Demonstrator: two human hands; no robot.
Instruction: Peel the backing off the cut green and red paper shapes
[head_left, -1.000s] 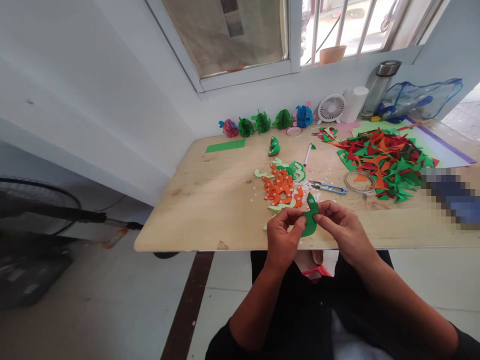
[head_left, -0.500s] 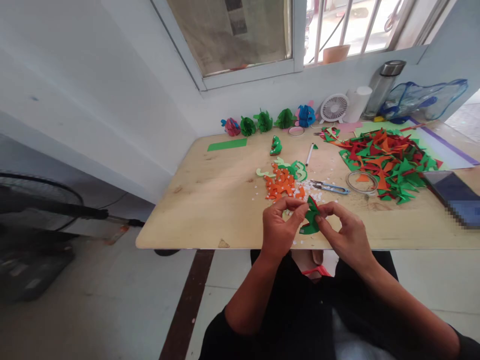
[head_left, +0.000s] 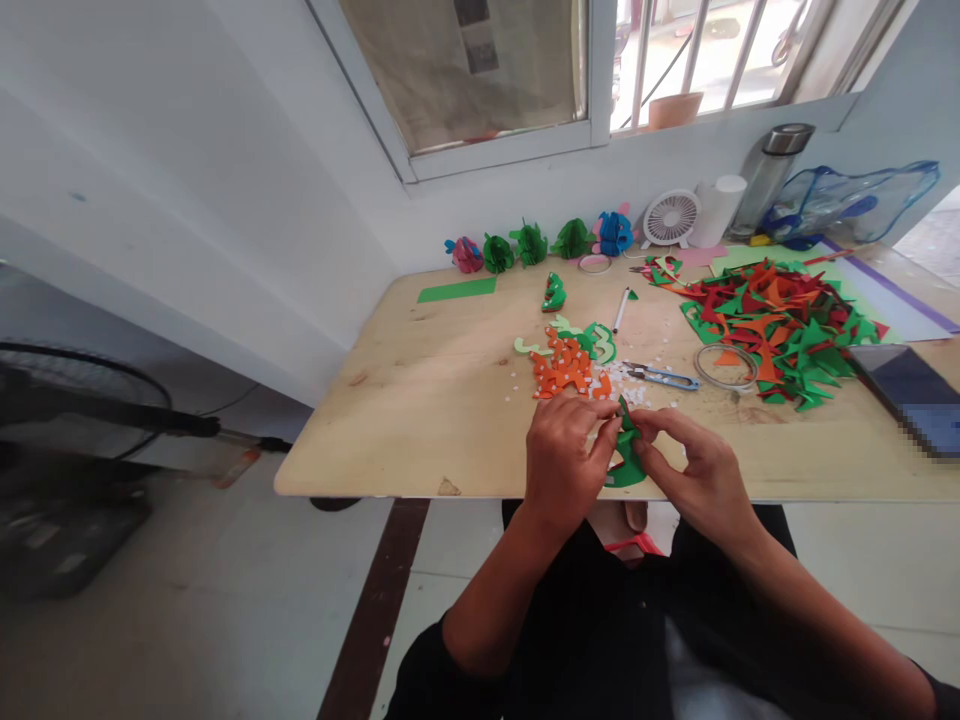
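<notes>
Between my hands is a curved green paper piece [head_left: 628,462] with a bit of red showing, held just above the table's front edge. My left hand [head_left: 568,445] pinches its left side, and my right hand [head_left: 694,458] grips its right side with thumb and forefinger. Just beyond my fingers lie a heap of orange paper pieces [head_left: 562,365] dotted with white squares and some green curved cutouts [head_left: 600,341]. Small white scraps [head_left: 626,385] are scattered beside them. Blue-handled thread snips [head_left: 664,376] rest to the right of the scraps.
A large pile of red, orange and green paper offcuts [head_left: 787,320] covers the right side, near a tape roll [head_left: 726,366] and a phone [head_left: 911,395]. Folded paper figures [head_left: 530,243], a small fan [head_left: 671,218] and a bottle [head_left: 772,180] line the wall. A pen [head_left: 621,310] lies mid-table.
The green paper piece has turned and dropped slightly in my fingers, its red edge now less visible. My left fingers have shifted over its upper part.
</notes>
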